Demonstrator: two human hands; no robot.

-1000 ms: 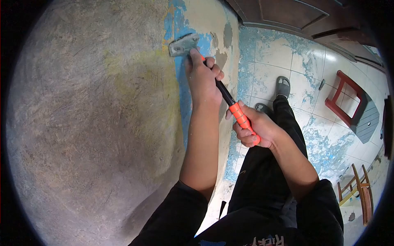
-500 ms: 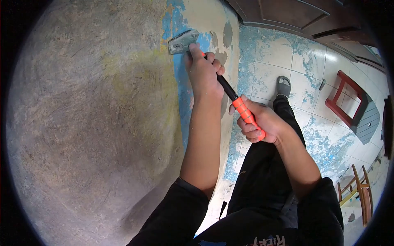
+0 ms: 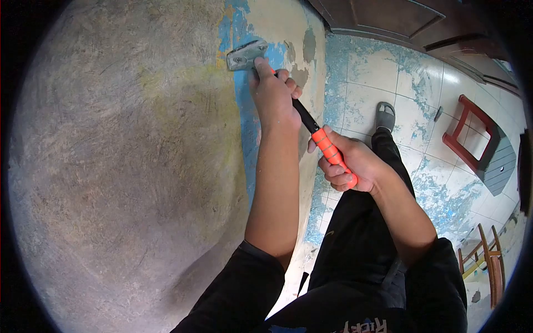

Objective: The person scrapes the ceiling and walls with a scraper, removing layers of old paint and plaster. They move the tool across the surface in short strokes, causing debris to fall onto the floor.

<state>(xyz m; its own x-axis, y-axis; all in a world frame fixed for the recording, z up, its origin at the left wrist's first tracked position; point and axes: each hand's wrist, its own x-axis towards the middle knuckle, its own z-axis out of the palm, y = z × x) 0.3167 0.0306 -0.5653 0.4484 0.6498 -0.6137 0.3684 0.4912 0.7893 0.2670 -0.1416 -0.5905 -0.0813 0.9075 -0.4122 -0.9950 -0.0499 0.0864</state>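
A long-handled scraper [image 3: 307, 117] with a wide metal head [image 3: 247, 55] and an orange grip lies across the view, its head against the wall [image 3: 166, 150]. My left hand [image 3: 274, 100] is closed round the black shaft close behind the head, the thumb stretched toward the metal. Lower down, my right hand [image 3: 355, 162] wraps the orange grip near its end. Under and beside the head the wall shows a strip of blue paint [image 3: 246, 105], bordered by bare grey plaster on the left and cream paint on the right. The blade's edge is too small to make out.
Paint flakes litter the tiled floor [image 3: 371, 61]. A red and grey plastic stool [image 3: 477, 139] lies at the right, with a wooden frame [image 3: 491, 266] below it. A dark panelled door [image 3: 388, 19] stands at the top. My sandalled foot [image 3: 385, 116] rests on the tiles.
The scraper and both hands have barely shifted; the orange grip sits very slightly further left and up. The floor and stool have moved a few pixels with the camera.
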